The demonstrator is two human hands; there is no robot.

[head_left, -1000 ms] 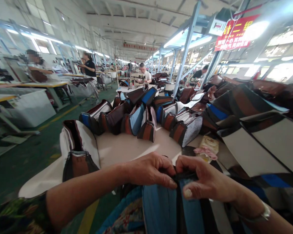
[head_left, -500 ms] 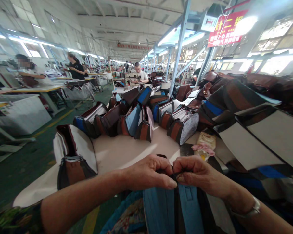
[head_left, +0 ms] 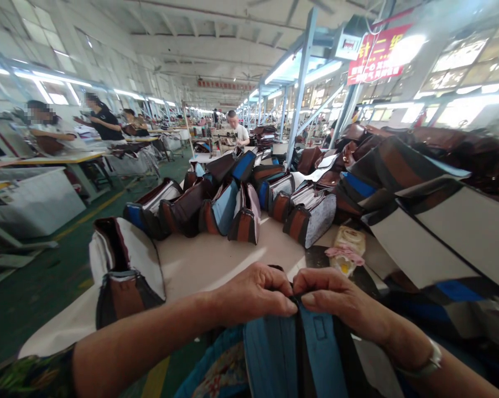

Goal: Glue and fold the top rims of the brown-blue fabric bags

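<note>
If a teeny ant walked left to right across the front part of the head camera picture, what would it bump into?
Dark patterned sleeve → standing bag with a white side → left hand → right hand → silvery bracelet.

Bare stretch of bench point(head_left: 199, 271) beyond left hand point(head_left: 255, 293) and right hand point(head_left: 341, 301), passable low; row of standing bags point(head_left: 245, 224) bars far side, gap just left of grey-sided bag point(head_left: 322, 218); white-sided bag point(head_left: 145, 257) obstructs left; packet point(head_left: 351, 240), pale panels point(head_left: 424, 243) crowd right.
</note>
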